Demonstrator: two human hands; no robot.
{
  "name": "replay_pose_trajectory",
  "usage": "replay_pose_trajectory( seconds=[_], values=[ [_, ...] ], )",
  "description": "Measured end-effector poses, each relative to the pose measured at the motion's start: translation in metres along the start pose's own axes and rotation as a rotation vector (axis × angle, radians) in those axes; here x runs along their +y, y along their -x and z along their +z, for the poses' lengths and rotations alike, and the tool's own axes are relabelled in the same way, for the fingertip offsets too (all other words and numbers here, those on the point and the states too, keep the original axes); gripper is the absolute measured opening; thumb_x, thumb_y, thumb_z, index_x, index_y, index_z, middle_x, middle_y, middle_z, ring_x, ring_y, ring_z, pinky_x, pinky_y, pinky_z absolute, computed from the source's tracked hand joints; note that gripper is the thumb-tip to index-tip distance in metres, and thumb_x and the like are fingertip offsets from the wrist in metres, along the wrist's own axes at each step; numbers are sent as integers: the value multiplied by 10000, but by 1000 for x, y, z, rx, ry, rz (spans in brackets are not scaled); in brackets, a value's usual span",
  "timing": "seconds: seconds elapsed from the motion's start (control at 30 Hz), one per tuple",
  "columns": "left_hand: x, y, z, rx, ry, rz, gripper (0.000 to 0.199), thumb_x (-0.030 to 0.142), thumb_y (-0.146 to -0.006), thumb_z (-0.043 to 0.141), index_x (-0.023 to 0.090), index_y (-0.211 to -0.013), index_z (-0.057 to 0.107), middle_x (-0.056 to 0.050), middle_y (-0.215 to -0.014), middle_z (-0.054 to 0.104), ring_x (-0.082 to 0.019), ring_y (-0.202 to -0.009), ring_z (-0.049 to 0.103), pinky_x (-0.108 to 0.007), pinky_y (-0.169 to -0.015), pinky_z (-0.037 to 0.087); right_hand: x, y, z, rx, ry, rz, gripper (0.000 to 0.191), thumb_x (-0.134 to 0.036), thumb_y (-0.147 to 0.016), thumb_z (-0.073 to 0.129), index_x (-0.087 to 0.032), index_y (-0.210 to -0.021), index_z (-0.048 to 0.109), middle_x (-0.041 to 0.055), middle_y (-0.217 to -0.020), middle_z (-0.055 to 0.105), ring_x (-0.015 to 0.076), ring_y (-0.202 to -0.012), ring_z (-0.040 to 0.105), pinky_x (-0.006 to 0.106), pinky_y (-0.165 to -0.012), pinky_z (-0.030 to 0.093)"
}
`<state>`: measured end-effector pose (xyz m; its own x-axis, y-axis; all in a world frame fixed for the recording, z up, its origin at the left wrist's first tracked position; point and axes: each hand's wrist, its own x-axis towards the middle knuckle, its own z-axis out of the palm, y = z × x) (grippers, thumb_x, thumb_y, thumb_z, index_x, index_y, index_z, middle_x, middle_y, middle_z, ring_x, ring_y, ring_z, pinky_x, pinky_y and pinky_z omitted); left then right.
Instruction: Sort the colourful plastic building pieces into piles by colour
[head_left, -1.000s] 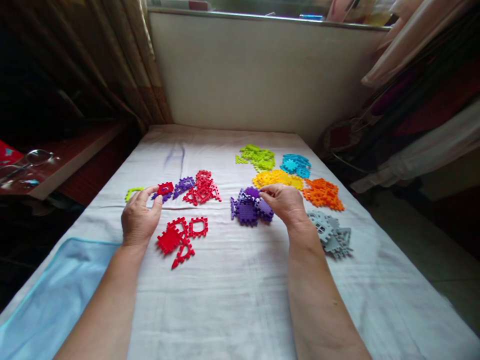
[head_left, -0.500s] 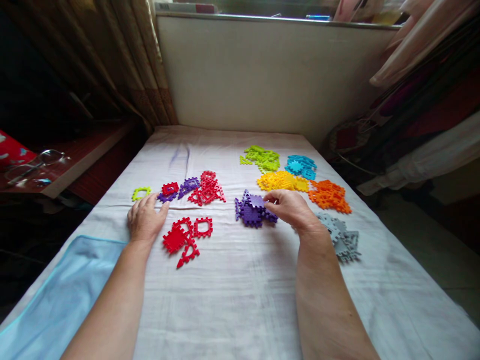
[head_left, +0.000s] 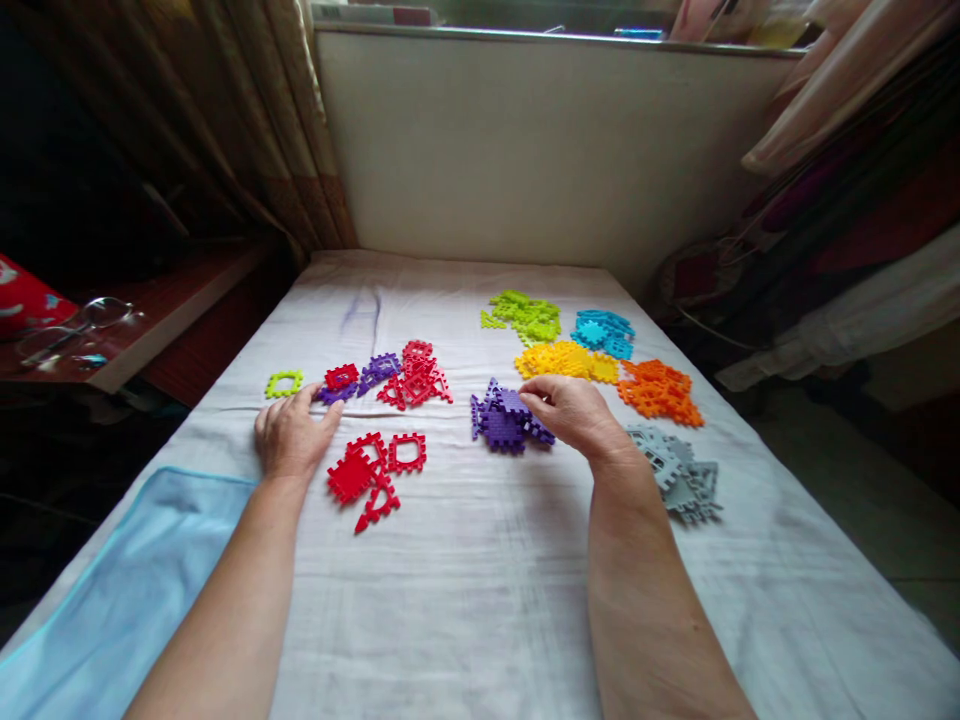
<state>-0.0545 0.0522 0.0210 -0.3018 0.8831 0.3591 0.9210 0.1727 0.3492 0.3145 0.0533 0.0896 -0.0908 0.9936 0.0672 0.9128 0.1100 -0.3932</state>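
Note:
My left hand (head_left: 295,432) rests on the white sheet (head_left: 450,610) with its fingers apart, its fingertips next to a red square piece (head_left: 341,376) on a purple one and near a light green frame (head_left: 284,384). My right hand (head_left: 574,412) is at the right side of the purple pile (head_left: 504,425), thumb and forefinger together at the edge of a flat purple piece. Red pieces (head_left: 351,477) lie to the right of my left hand. Another red pile (head_left: 418,382) sits farther back, beside more purple pieces (head_left: 379,371).
Beyond my right hand are yellow (head_left: 566,361), lime green (head_left: 529,316) and blue (head_left: 604,333) piles. Orange (head_left: 661,392) and grey (head_left: 679,475) piles lie to the right. A blue cloth (head_left: 142,560) covers the left front; glasses (head_left: 105,313) sit on a side shelf.
My right hand has shifted slightly left over the purple pile. My left hand has stayed nearly in place.

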Motion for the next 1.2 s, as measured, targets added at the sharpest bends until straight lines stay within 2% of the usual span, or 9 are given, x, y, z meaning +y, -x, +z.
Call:
replay_pose_trajectory(
  seconds=[0.1,0.27,0.4,0.5,0.6,0.67,0.8,1.0,1.2],
  values=[
    [0,-2,-2,-10,132,-84,502,535,-807,542,205,-1173,639,-133,-1109,737,-332,-1104,643,-490,-1031,430,-2,-1,0,6,-12,-39,213,-290,-871,582,-250,-895,790,26,-854,783,164,-719,668,247,-647,430],
    [0,-3,-2,-19,378,-227,460,520,-783,578,203,-1115,609,-99,-1040,752,-259,-1014,693,-407,-950,507,-1,0,-2,-3,-32,-32,227,-297,-870,568,-250,-890,789,24,-833,779,164,-707,666,249,-634,426],
    [1,0,1,-85,540,-145,525,487,-745,650,194,-1170,555,-105,-1069,745,-216,-960,714,-364,-887,545,5,0,-2,56,-41,-3,226,-308,-850,568,-263,-868,789,13,-811,778,165,-715,668,249,-637,430],
    [9,3,-1,-136,567,-54,564,486,-727,685,205,-1196,546,-106,-1112,737,-227,-1033,706,-363,-883,550,12,-1,-2,143,-46,30,242,-344,-846,564,-255,-853,788,21,-763,768,167,-688,657,250,-611,419],
    [29,8,-8,-157,551,59,542,481,-735,697,228,-1195,565,-82,-1129,735,-228,-1097,686,-379,-961,520,18,-2,-3,230,-78,86,264,-363,-859,546,-244,-856,782,28,-765,766,171,-702,661,252,-632,435],
    [48,15,-11,-176,551,147,537,464,-743,705,230,-1207,568,-69,-1113,741,-220,-1070,693,-385,-987,509,21,-2,-4,287,-97,118,271,-367,-864,542,-236,-864,779,41,-804,773,182,-745,676,259,-669,453],
    [87,37,-6,-229,532,297,443,406,-764,716,243,-1159,600,-54,-1106,742,-217,-1022,699,-400,-986,510,21,-3,-5,358,-118,124,280,-376,-865,546,-220,-866,778,59,-793,770,199,-756,687,273,-695,469],
    [127,57,12,-198,524,275,375,390,-802,713,255,-1137,614,-52,-1117,738,-230,-1036,689,-412,-968,509,17,-2,-6,359,-149,100,267,-369,-864,552,-229,-865,779,54,-807,775,203,-767,693,270,-697,478],
    [142,60,27,-233,413,299,323,399,-807,716,258,-1088,640,-62,-1115,737,-259,-1072,668,-456,-1021,461,17,-2,-7,359,-176,101,274,-369,-865,549,-226,-878,783,62,-835,780,204,-770,694,273,-696,475]
  ],
)
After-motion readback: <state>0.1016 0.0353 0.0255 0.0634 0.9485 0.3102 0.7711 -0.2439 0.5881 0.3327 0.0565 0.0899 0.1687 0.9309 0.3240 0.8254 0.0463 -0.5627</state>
